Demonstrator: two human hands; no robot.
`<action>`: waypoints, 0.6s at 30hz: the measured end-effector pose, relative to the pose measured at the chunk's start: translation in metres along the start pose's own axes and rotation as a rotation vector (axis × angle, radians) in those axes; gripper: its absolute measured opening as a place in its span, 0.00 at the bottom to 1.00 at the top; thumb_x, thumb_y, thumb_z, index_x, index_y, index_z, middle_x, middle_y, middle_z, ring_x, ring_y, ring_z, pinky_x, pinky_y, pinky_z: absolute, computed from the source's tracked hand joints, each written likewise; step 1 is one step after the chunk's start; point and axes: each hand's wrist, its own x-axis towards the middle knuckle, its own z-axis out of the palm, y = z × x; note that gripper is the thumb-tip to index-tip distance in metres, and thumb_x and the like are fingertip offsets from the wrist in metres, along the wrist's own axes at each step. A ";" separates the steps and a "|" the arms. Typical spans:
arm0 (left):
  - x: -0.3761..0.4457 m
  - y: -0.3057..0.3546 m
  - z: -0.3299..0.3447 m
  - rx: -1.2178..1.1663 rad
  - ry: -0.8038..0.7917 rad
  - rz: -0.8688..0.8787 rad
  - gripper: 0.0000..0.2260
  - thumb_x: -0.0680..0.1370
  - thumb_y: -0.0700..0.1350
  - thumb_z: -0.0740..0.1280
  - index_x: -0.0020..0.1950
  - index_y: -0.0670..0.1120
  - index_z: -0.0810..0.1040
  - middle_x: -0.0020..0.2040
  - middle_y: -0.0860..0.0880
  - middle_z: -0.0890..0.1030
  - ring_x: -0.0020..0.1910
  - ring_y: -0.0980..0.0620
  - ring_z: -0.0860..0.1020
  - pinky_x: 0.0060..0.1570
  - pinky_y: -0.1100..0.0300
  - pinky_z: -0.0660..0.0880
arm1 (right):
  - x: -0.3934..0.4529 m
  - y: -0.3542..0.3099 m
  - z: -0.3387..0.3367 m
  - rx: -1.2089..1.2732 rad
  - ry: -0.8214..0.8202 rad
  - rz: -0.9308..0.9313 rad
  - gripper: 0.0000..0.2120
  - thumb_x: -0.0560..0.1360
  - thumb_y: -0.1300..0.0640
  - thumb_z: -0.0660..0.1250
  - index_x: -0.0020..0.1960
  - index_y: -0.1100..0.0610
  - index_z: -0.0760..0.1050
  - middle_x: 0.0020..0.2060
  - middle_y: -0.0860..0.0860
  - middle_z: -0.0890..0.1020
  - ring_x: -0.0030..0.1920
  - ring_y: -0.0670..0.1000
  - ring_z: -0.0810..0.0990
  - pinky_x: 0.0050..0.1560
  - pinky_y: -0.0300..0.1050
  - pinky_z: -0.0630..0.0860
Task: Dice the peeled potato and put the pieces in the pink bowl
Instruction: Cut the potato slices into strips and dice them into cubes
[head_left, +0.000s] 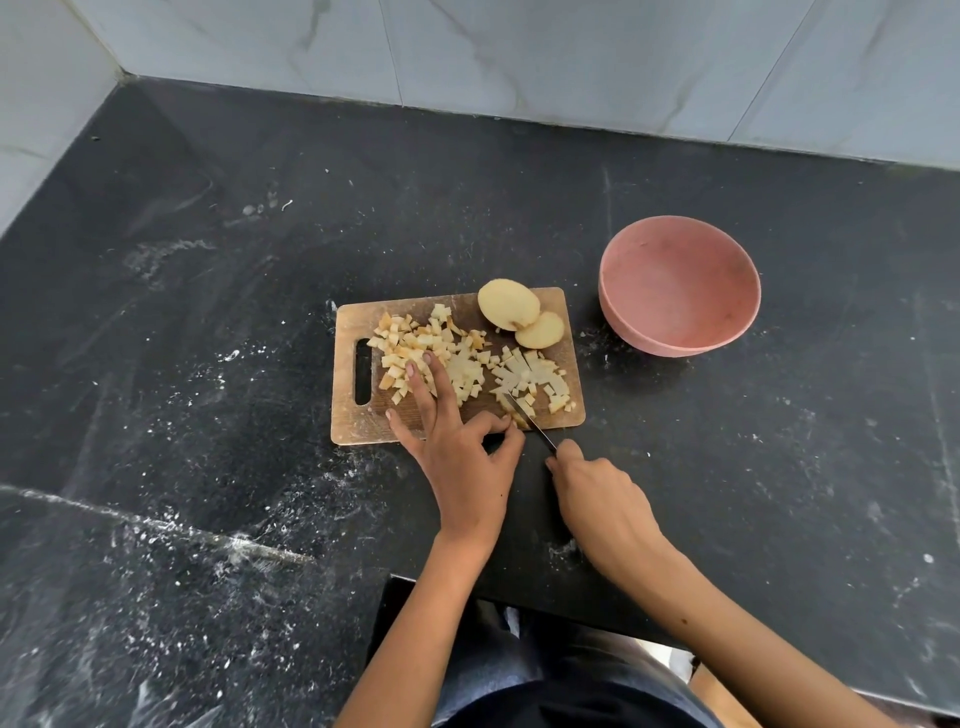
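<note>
A small wooden cutting board (363, 421) lies on the dark, flour-dusted worktop (208, 312), its handle slot at the left end. Most of its surface is covered with diced potato (447, 358) — small pale cubes, some browned at the edges, spread in a loose heap from the left side across to the right. At the far edge of the board sit two uncut potato pieces: a larger potato half (508, 304), cut face up, and a smaller potato slice (540, 330) leaning against it just to the right.

The left hand (462, 457) is over the near part of the board. Its middle fingers are stretched out flat onto the heap of cubes, while thumb and forefinger are curled together, pinching a small bit of potato (519, 420) at the board's near edge. The right hand (597, 493) is just off the board on the near side, fingers wrapped round the handle of a knife (530, 418); the thin blade angles up and left onto the board, its tip among the cubes and its edge right beside the pinched bit.

The pink bowl (618, 312) stands on the worktop to the right of the board, a little further back, apart from it — nothing shows inside it. Pale marbled wall tiles (519, 52) run behind the worktop.
</note>
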 end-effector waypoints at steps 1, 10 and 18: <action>0.000 0.000 0.000 -0.001 0.000 0.000 0.07 0.70 0.43 0.75 0.32 0.47 0.80 0.77 0.43 0.55 0.77 0.44 0.46 0.71 0.41 0.36 | -0.003 0.001 0.001 0.009 0.003 -0.002 0.10 0.83 0.50 0.48 0.47 0.54 0.58 0.34 0.50 0.68 0.37 0.57 0.74 0.36 0.48 0.68; 0.003 -0.005 -0.001 -0.001 -0.031 0.023 0.06 0.71 0.45 0.75 0.34 0.48 0.81 0.77 0.43 0.53 0.77 0.44 0.44 0.71 0.39 0.38 | 0.010 -0.009 -0.004 -0.011 0.040 0.014 0.10 0.83 0.54 0.49 0.57 0.59 0.65 0.47 0.59 0.79 0.49 0.62 0.79 0.39 0.49 0.68; 0.006 -0.006 0.000 -0.023 0.066 -0.009 0.03 0.72 0.47 0.74 0.45 0.53 0.85 0.78 0.43 0.52 0.77 0.42 0.44 0.71 0.38 0.38 | 0.012 -0.008 -0.001 -0.041 0.037 0.001 0.13 0.84 0.52 0.48 0.59 0.59 0.64 0.49 0.59 0.80 0.48 0.62 0.80 0.39 0.49 0.68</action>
